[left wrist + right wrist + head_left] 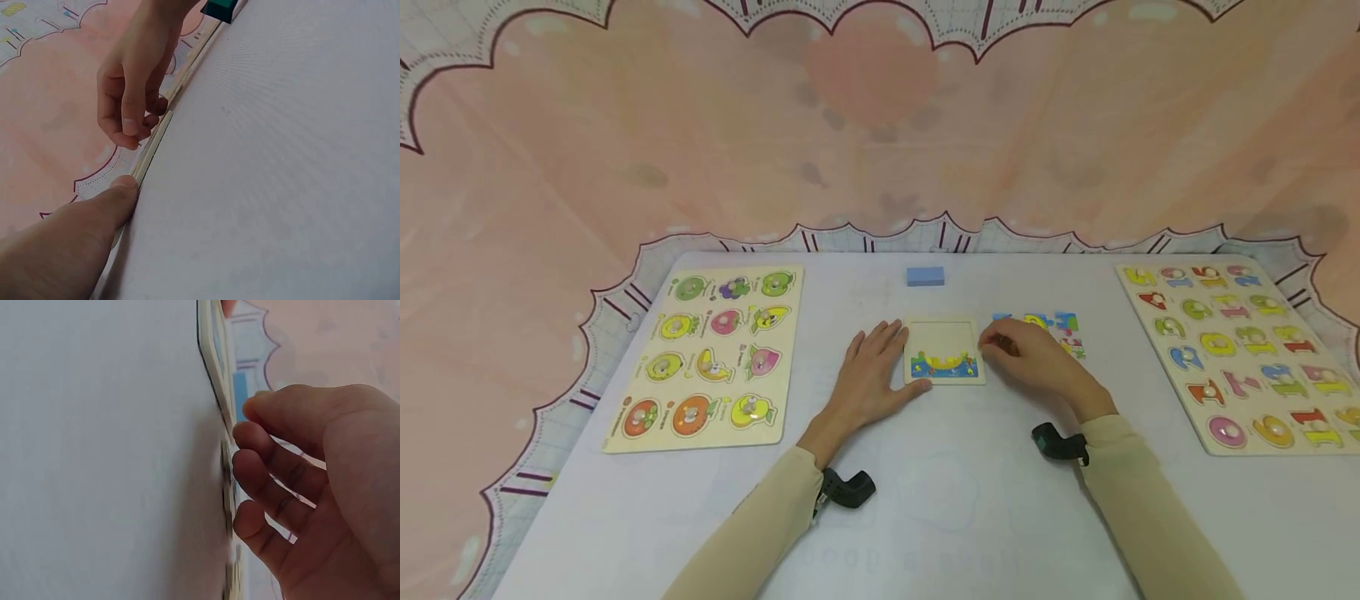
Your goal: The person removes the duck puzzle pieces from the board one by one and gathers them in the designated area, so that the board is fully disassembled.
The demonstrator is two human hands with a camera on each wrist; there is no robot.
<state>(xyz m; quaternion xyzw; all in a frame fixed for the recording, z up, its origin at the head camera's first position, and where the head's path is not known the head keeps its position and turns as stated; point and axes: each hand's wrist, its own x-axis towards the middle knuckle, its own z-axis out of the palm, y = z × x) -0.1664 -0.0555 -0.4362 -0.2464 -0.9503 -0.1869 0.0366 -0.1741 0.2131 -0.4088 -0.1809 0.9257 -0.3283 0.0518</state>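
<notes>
A small square puzzle board (pixel 943 333) lies on the white table, its bottom strip filled with blue and yellow picture pieces and its upper part bare. My left hand (pixel 874 371) rests along the board's left side with fingers spread, the thumb at the lower left corner. Beside the right edge is my right hand (pixel 1026 354), its fingers loosely bent; nothing shows between thumb and fingertips in the right wrist view (pixel 312 456). Loose colourful jigsaw pieces (pixel 1067 323) lie behind the right hand, which partly covers them.
A blue block (pixel 925 276) sits near the far table edge. On the left lies a fruit peg board (pixel 707 358), on the right a number peg board (pixel 1240 358). A patterned curtain (pixel 880 167) hangs behind the table.
</notes>
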